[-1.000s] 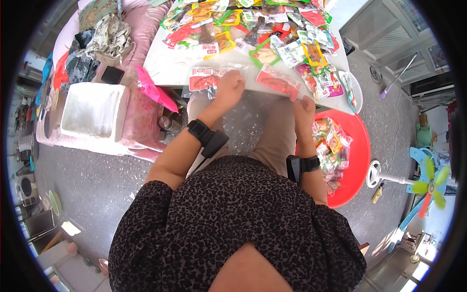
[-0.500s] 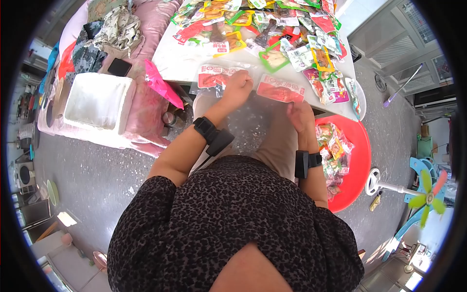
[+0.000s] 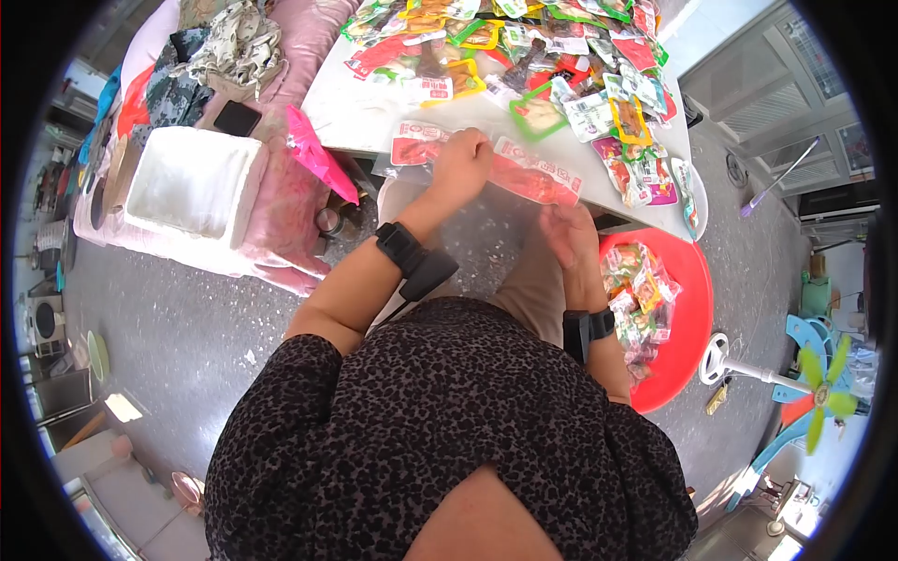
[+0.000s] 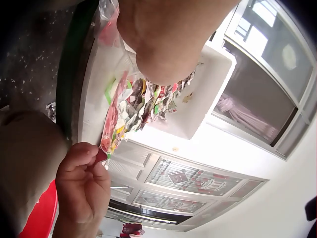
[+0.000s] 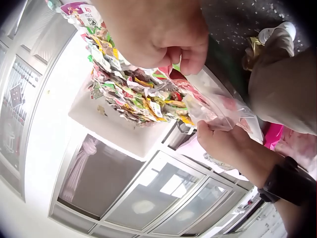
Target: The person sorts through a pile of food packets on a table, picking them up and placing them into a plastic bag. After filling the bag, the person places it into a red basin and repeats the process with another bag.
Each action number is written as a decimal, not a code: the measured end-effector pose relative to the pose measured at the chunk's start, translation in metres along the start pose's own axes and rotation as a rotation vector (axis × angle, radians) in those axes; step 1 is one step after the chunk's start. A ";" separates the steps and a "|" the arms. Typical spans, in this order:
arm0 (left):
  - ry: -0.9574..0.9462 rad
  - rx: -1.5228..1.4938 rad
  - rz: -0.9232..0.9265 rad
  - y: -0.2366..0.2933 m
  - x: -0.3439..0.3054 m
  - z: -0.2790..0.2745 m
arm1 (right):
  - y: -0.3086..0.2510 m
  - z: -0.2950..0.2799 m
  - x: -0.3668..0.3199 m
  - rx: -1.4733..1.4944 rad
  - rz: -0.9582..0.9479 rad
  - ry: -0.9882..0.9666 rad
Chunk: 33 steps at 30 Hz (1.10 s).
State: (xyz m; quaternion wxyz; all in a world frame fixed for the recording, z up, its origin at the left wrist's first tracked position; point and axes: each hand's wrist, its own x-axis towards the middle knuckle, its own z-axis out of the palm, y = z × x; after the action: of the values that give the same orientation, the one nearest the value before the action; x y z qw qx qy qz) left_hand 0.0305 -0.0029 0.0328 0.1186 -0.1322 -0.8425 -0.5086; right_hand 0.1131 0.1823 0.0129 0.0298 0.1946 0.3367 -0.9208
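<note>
In front of the lap, my right hand (image 3: 571,234) pinches the near right end of a flat red-and-white food packet (image 3: 538,178). The packet's other end reaches up to my left hand (image 3: 461,171), whose fingers are curled. In the right wrist view, that left hand (image 5: 230,146) pinches the edge of a clear plastic bag (image 5: 220,111), close to the red packet (image 5: 185,87). A second red-and-white packet (image 3: 416,145) lies with the clear plastic at the table edge, partly behind the left hand. The left wrist view shows the right hand (image 4: 84,183) with thumb against fingers on the packet's end.
A heap of colourful food packets (image 3: 524,56) covers the far part of the white table (image 3: 360,117). Beside the right arm stands a red basin (image 3: 687,299) holding packets. A white foam box (image 3: 192,182) and a pink bag (image 3: 318,159) are at the left; a small fan (image 3: 820,397) stands right.
The red packet in my right hand has moved left, and its far end now meets my left hand. My left hand has stayed at the clear bag. The head view has shifted slightly.
</note>
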 end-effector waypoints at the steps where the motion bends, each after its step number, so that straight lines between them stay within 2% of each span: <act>1: 0.020 -0.011 -0.008 0.000 0.002 -0.001 | 0.001 0.001 -0.001 -0.004 0.002 0.016; 4: -0.055 0.055 -0.016 0.005 -0.001 -0.001 | 0.001 0.006 -0.007 0.009 0.019 0.015; 10: -0.156 0.421 0.181 0.022 -0.004 -0.003 | 0.010 0.022 0.006 -0.122 0.083 -0.068; 13: -0.197 0.439 0.127 0.029 -0.004 -0.004 | 0.023 0.030 0.021 -0.174 0.158 -0.126; 16: -0.225 0.413 0.092 0.030 -0.005 -0.004 | 0.025 0.044 0.025 -0.224 0.156 -0.062; 19: -0.243 0.396 0.064 0.035 -0.006 -0.005 | 0.036 0.055 0.028 -0.312 0.155 -0.224; 22: -0.278 0.391 -0.001 0.031 -0.006 -0.003 | 0.034 0.067 0.032 -0.620 0.195 -0.269; 25: -0.218 0.230 0.036 0.026 -0.011 -0.004 | 0.026 0.073 0.029 -0.617 0.135 -0.290; 28: -0.244 0.241 0.002 0.030 -0.011 -0.003 | 0.027 0.072 0.041 -1.081 -0.117 -0.556; 33: -0.135 0.169 0.067 0.017 -0.002 0.001 | 0.015 0.088 0.052 -1.321 0.068 -0.614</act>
State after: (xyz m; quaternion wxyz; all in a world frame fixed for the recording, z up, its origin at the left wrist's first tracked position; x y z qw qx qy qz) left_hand 0.0385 0.0056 0.0456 0.0893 -0.1835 -0.8837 -0.4213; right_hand 0.0384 0.1188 0.0461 0.2626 -0.1209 0.7923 -0.5373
